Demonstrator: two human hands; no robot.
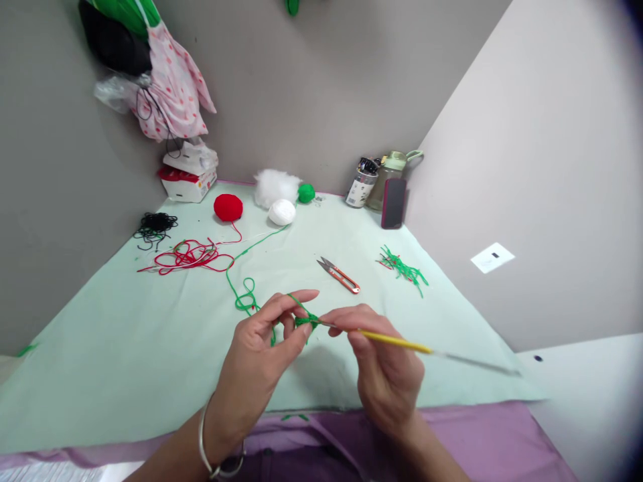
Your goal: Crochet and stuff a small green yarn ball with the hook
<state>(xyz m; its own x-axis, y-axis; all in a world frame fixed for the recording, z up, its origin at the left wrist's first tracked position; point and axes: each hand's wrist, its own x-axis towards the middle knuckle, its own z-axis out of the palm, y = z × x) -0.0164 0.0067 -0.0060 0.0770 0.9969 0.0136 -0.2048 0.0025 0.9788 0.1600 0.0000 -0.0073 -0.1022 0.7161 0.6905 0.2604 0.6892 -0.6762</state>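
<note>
My left hand (271, 341) pinches a small piece of green crochet work (306, 321) between thumb and fingers. Over its raised index finger runs green yarn (228, 274), which trails back across the table toward a green yarn ball (306, 193). In my right hand (384, 365) is a crochet hook (396, 341) with a yellow grip and metal ends. The hook's tip meets the green piece, though whether it sits inside a stitch I cannot tell. Just beyond my hands lie orange-handled thread snips (340, 276), blades pointing to the back left.
Red yarn (193, 256) lies loose at left, near a red ball (228, 208) and black yarn (157, 227). White stuffing (276, 189) and a white ball (282, 212) sit at the back. Green scraps (402, 268), a phone (394, 203), a bottle (384, 187) and a can (360, 189) stand right.
</note>
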